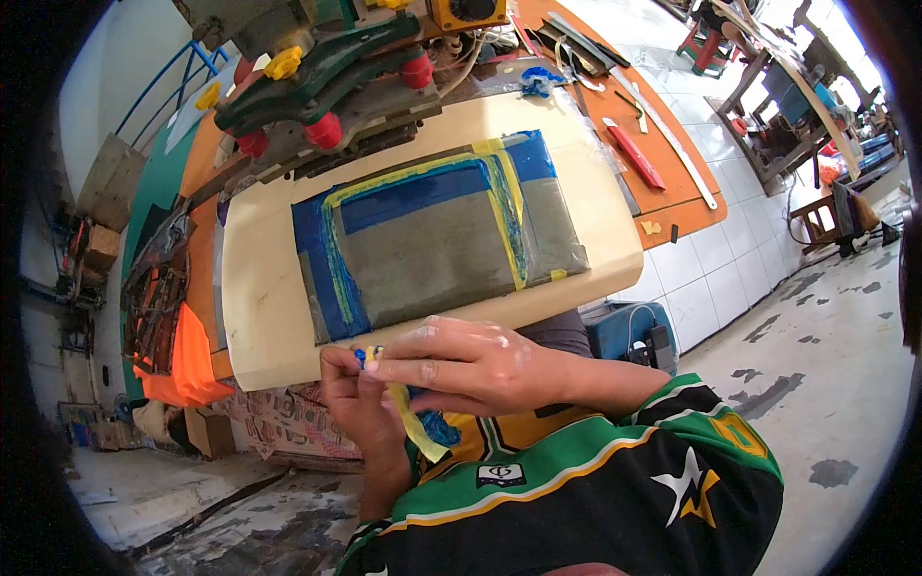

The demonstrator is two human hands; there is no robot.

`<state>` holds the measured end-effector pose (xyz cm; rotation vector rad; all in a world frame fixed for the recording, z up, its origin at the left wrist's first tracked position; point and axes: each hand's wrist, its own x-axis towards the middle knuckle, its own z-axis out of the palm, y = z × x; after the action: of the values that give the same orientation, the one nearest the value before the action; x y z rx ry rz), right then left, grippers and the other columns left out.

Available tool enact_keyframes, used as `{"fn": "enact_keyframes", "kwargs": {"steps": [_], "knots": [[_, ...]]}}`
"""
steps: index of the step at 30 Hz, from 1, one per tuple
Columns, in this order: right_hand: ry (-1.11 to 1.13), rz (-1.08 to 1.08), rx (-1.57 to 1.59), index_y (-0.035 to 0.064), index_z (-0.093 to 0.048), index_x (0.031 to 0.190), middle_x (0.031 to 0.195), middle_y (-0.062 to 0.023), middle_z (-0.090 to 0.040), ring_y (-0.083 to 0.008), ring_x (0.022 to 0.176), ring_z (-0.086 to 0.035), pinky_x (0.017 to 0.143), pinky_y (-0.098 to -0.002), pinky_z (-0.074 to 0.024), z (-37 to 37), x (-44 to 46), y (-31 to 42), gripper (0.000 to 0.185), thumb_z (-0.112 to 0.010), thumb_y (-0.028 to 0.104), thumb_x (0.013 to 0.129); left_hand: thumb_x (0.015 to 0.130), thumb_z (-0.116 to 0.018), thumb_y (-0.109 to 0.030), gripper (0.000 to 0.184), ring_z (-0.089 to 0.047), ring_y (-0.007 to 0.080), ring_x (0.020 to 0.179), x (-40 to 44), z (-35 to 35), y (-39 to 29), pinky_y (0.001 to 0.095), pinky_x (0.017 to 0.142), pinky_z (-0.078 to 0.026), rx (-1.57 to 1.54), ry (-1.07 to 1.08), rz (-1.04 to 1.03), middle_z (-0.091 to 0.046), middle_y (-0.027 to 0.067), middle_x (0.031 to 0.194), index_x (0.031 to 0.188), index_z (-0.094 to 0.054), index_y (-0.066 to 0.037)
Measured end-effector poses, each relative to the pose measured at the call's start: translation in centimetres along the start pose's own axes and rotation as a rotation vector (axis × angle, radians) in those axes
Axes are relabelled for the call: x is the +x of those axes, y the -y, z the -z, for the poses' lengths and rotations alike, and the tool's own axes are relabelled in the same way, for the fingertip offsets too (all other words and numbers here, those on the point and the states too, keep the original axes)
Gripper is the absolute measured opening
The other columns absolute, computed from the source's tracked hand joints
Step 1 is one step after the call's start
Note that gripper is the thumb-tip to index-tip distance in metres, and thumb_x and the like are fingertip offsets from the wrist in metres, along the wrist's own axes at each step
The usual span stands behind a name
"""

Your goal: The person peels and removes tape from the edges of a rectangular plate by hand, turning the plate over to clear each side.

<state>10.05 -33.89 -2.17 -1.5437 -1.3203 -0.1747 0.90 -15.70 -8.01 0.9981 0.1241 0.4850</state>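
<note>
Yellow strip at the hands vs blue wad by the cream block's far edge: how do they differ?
Shape: the yellow strip is long and narrow; the blue wad is crumpled into a clump.
Pose: the yellow strip hangs below the right hand; the blue wad lies loose, away from both hands.
Colour: the yellow strip is pale yellow, the blue wad mostly blue.
Shared: both look thin and flexible.

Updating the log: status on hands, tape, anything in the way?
Left grip and right grip together, both pinching yellow tape. Tape's loose end hangs below. Nothing seen blocking; green frame stands beyond cream board.
</note>
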Motion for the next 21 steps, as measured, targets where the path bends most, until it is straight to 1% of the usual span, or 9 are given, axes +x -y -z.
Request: {"fn": "enact_keyframes", "kwargs": {"steps": [2, 4, 7, 9, 10, 13, 16, 18, 21], "knots": [[0.018, -0.027, -0.028, 0.0059, -0.064, 0.132, 0.118, -0.0134, -0.063, -0.0319, 0.100, -0.065, 0.082, -0.0410, -0.0551, 0.4, -0.1, -0.1, 0.049, -0.077, 0.017, 0.087, 0.094, -0.077, -0.012, 0.029, -0.061, 0.0103, 0.095, -0.4, -0.8, 0.0, 0.0253, 0.087, -0.049, 0.219, -0.010, 0.015, -0.061, 0.0032, 0.101, 0.105, -0.052, -0.005], [0.036, -0.055, -0.054, 0.0057, -0.066, 0.128, 0.114, -0.0134, -0.061, -0.0328, 0.103, -0.063, 0.082, -0.0412, -0.0554, 1.2, -0.2, -0.1, 0.040, -0.072, 0.014, 0.089, 0.096, -0.075, -0.014, 0.027, -0.061, 0.0110, 0.096, -0.9, -1.4, -0.1, 0.0262, 0.088, -0.049, 0.201, 0.073, 0.050, -0.062, 0.0042, 0.103, 0.108, -0.053, -0.003], [0.132, -0.080, -0.001, 0.0041, -0.064, 0.104, 0.100, -0.0119, -0.057, -0.0317, 0.095, -0.063, 0.079, -0.0421, -0.0531, 2.9, 0.2, 0.1, 0.016, -0.071, 0.011, 0.091, 0.099, -0.070, -0.019, 0.030, -0.062, 0.0130, 0.099, -1.1, -1.3, -0.1, 0.0287, 0.091, -0.050, 0.142, 0.246, 0.127, -0.064, 0.0070, 0.106, 0.115, -0.056, 0.001], [0.122, -0.106, 0.014, 0.0049, -0.065, 0.104, 0.101, -0.0118, -0.057, -0.0312, 0.096, -0.063, 0.080, -0.0414, -0.0532, 4.5, 0.4, -0.1, 0.016, -0.071, 0.011, 0.091, 0.103, -0.063, -0.026, 0.041, -0.065, 0.0199, 0.108, -1.5, -0.9, -0.1, 0.0339, 0.094, -0.051, 0.144, 0.358, 0.180, -0.068, 0.0167, 0.119, 0.127, -0.056, 0.007], [0.113, -0.132, 0.031, 0.0057, -0.065, 0.104, 0.102, -0.0118, -0.057, -0.0308, 0.097, -0.063, 0.081, -0.0406, -0.0533, 5.5, 0.5, -0.2, 0.016, -0.071, 0.011, 0.091, 0.103, -0.063, -0.026, 0.041, -0.065, 0.0199, 0.108, -1.5, -1.1, -0.2, 0.0339, 0.094, -0.051, 0.143, 0.358, 0.179, -0.068, 0.0167, 0.119, 0.127, -0.056, 0.007], [-0.254, -0.179, -0.279, 0.0068, -0.072, 0.102, 0.095, -0.0065, -0.069, -0.0240, 0.090, -0.069, 0.078, -0.0372, -0.0555, 10.1, 1.6, -1.8, 0.014, -0.074, 0.005, 0.088, 0.101, -0.063, -0.025, 0.047, -0.070, 0.0281, 0.109, -1.1, -3.0, -1.0, 0.0375, 0.093, -0.052, 0.056, 0.440, 0.162, -0.067, 0.0270, 0.130, 0.135, -0.056, 0.007], [-0.609, -0.423, -0.573, 0.0081, -0.074, 0.119, 0.101, -0.0108, -0.076, -0.0192, 0.082, -0.072, 0.074, -0.0312, -0.0555, 15.4, 1.7, -4.9, 0.031, -0.071, 0.000, 0.089, 0.101, -0.063, -0.023, 0.043, -0.070, 0.0288, 0.107, -0.3, -1.2, -1.0, 0.0386, 0.092, -0.052, 0.241, 0.475, 0.090, -0.070, 0.0265, 0.125, 0.133, -0.059, 0.006], [-0.649, -0.633, -0.792, 0.0085, -0.068, 0.136, 0.120, -0.0157, -0.074, -0.0181, 0.101, -0.074, 0.085, -0.0300, -0.0572, 18.8, 1.4, -6.6, 0.040, -0.061, 0.002, 0.098, 0.100, -0.063, -0.016, 0.037, -0.070, 0.0278, 0.105, 0.0, -0.6, -1.0, 0.0381, 0.092, -0.053, 0.271, 0.454, 0.057, -0.073, 0.0246, 0.118, 0.129, -0.062, 0.007], [-0.816, -0.518, -0.930, 0.0089, -0.061, 0.144, 0.132, -0.0208, -0.069, -0.0257, 0.114, -0.072, 0.094, -0.0334, -0.0556, 21.0, 0.7, -9.5, 0.045, -0.057, 0.002, 0.099, 0.098, -0.062, -0.007, 0.030, -0.071, 0.0260, 0.104, 0.6, 0.0, -1.3, 0.0364, 0.094, -0.054, 0.351, 0.396, 0.016, -0.074, 0.0219, 0.112, 0.124, -0.064, 0.008]]}}
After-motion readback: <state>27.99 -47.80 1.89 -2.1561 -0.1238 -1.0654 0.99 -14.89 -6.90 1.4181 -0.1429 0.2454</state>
